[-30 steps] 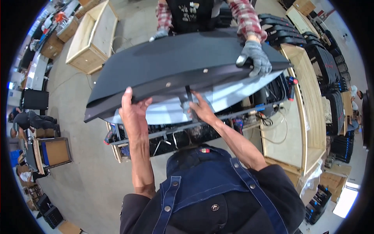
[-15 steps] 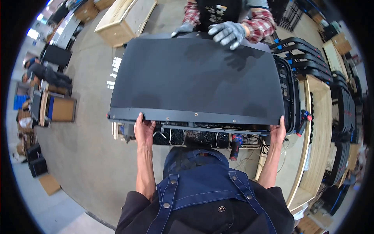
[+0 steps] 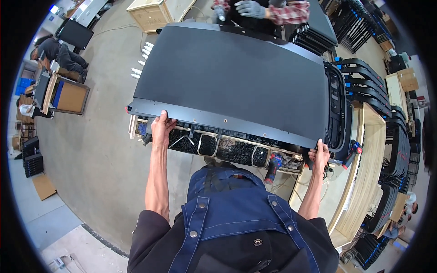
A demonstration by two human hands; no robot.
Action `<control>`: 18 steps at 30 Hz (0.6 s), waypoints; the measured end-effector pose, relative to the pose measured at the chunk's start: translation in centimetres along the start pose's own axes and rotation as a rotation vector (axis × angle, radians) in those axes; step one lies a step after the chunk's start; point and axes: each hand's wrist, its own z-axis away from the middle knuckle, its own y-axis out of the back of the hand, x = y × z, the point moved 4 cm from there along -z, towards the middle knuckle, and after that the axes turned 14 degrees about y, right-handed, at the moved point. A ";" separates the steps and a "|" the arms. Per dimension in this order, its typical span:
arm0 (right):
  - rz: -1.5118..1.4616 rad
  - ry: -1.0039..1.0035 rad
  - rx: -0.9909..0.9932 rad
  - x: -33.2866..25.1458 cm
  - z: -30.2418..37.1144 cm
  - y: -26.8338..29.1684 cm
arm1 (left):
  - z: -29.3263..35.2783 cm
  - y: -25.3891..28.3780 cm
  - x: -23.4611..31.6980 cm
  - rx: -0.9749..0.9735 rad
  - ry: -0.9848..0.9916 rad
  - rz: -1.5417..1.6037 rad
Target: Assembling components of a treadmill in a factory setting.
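A large black treadmill deck (image 3: 236, 73) lies across a black frame (image 3: 336, 104) in front of me. Along its near side runs a metal strip (image 3: 243, 124) with several holes. My left hand (image 3: 162, 129) grips this edge toward the left, thumb on top and fingers curled below. At the near right corner, my right hand (image 3: 320, 154) pinches the edge the same way. The fingertips of both hands are partly hidden under the deck. Beyond the far edge is a co-worker's gloved hand (image 3: 251, 9), off the deck.
Below the near edge sit trays of dark screws (image 3: 240, 151) and a power drill (image 3: 271, 169). Another drill (image 3: 353, 152) is right of the frame. A long wooden crate (image 3: 369, 170) flanks my right side, with stacked black frames (image 3: 393, 154) beyond. A wooden box (image 3: 157, 17) stands far left.
The deck now sits slanted, its left end farther from me, and more of the screw trays shows. The co-worker's gloved hands have drawn back from the deck. Both my hands keep their grip.
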 end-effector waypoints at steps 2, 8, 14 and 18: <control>0.055 0.011 0.004 -0.2 -0.2 -0.2 | -0.2 0.2 -0.1 -0.023 0.014 -0.036; 0.112 0.095 -0.051 -0.8 -0.7 0.8 | 1.2 -0.9 0.1 -0.027 -0.078 -0.055; 0.501 0.112 -0.523 -2.9 -0.1 0.7 | 2.7 0.0 1.5 0.197 -0.154 -0.568; 0.631 0.253 -0.436 -2.4 -1.8 1.7 | 3.1 0.6 -1.4 0.109 -0.022 -0.588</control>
